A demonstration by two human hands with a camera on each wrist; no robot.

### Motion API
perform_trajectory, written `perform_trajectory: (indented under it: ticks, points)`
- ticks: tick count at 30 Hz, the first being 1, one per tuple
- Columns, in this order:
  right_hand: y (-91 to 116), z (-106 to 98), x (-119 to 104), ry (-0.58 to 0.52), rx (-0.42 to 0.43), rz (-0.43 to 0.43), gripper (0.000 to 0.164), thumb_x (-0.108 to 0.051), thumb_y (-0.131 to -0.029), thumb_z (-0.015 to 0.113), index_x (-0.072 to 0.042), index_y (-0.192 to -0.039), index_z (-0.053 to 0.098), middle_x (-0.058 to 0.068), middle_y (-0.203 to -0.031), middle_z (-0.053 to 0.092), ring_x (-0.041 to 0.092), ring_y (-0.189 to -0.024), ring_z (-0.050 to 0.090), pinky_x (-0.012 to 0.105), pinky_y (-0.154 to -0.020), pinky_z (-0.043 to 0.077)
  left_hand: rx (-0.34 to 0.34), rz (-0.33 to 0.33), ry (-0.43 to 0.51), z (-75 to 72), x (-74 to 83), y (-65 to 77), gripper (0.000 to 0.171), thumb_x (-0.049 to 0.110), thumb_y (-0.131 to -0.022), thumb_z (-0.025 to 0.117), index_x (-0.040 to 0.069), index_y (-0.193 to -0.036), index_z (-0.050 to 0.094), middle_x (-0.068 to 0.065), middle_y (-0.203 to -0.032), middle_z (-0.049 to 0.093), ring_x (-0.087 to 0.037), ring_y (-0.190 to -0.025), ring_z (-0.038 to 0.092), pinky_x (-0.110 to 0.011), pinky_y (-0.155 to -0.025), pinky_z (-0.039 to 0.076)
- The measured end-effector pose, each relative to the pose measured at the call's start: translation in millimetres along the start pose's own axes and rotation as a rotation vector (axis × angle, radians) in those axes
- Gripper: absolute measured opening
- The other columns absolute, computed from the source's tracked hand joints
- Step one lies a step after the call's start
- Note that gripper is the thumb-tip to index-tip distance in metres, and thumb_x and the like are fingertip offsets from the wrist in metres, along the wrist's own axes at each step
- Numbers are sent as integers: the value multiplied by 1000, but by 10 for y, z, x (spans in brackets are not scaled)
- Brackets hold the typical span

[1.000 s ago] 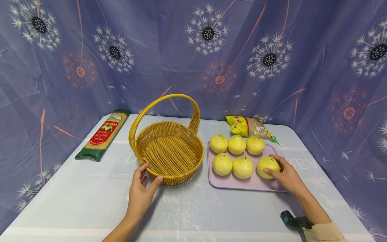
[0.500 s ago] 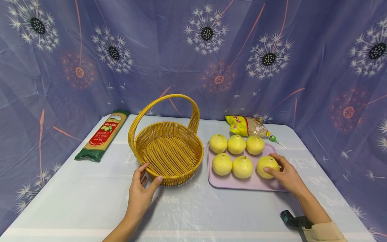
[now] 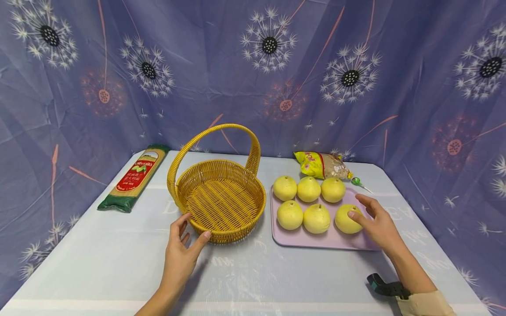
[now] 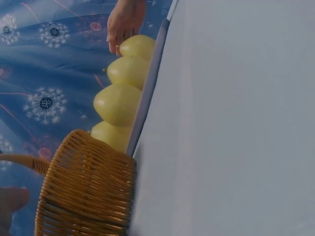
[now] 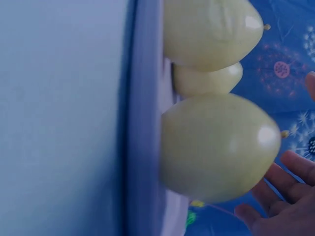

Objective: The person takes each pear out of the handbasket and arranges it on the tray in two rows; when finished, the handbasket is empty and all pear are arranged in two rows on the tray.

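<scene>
Round yellow fruits with short stems, like small pomelos, sit in two rows on a pink tray. My right hand is beside the front-right fruit, its thumb overlapping the fruit in the head view. In the right wrist view its fingers are spread, apart from the fruit's side. A yellow wicker basket with a tall handle stands left of the tray, nothing inside it. My left hand is at the basket's front-left rim, thumb and forefinger apart, fingertips right at the weave.
A long green-ended pasta packet lies at the left. Behind the tray are a yellow snack bag and a green lollipop. A patterned purple curtain closes off the back and sides of the white table.
My right hand has loosened from the front-right fruit, its fingers lifting off and spreading. The left hand has shifted very slightly away from the basket. The fruits stay in place.
</scene>
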State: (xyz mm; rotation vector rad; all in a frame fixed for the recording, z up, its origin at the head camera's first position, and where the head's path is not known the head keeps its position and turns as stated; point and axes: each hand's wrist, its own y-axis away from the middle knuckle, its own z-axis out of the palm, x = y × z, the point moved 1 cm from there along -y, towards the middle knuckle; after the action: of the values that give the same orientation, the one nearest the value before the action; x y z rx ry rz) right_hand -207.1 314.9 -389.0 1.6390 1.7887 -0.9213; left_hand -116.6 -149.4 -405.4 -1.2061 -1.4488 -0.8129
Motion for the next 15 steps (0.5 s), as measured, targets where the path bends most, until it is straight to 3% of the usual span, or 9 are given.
perform_trajectory:
  ticks: [7, 12, 15]
  points:
    - [49, -11, -183, 3, 37, -31, 72, -35, -91, 62, -9, -148, 27, 21, -152, 28, 51, -138, 20, 67, -109, 20, 36, -21, -17, -102, 77, 46, 77, 31, -85, 71, 9, -144, 26, -9, -152, 24, -29, -142, 23, -48, -112, 33]
    - [97, 8, -351, 9, 51, -67, 69, -35, -90, 63, -14, -147, 31, 20, -153, 28, 50, -139, 20, 68, -108, 20, 96, 8, -40, -120, 135, 90, 71, 24, -84, 72, 10, -141, 31, -4, -145, 31, -19, -136, 29, -17, -103, 36]
    - [122, 43, -458, 11, 60, -93, 68, -33, -89, 64, -15, -146, 33, 20, -152, 29, 49, -139, 21, 68, -109, 19, 123, 67, -62, -105, 176, 116, 68, 19, -83, 73, 9, -138, 36, -3, -140, 34, -13, -131, 32, -6, -94, 34]
